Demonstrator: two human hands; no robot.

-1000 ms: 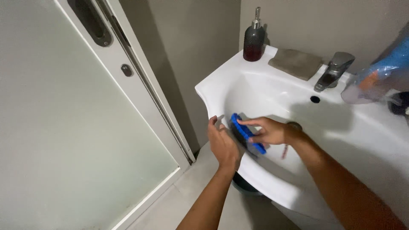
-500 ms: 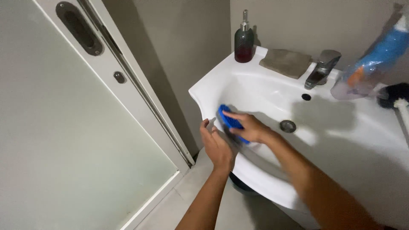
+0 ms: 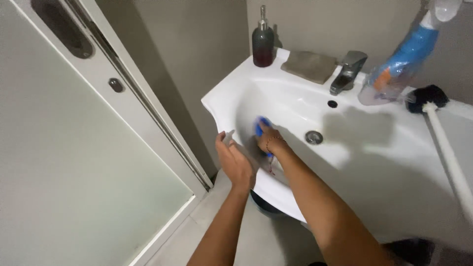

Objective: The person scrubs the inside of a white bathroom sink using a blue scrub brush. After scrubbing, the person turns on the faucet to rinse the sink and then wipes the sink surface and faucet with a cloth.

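Two hands: right hand [image 3: 270, 140] on blue sponge [image 3: 260, 125], left hand [image 3: 235, 160] at white sink [image 3: 224, 101] rim.

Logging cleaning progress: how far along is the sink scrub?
Done: cannot tell; the white sink shows no foam or marks either way. In hand: the right hand presses a blue scrubber against the basin's left inner wall, while the left hand rests on the front rim. Left: the basin around the drain.

White sink [image 3: 394, 162], dispenser [image 3: 262, 39], cloth [image 3: 309, 65]
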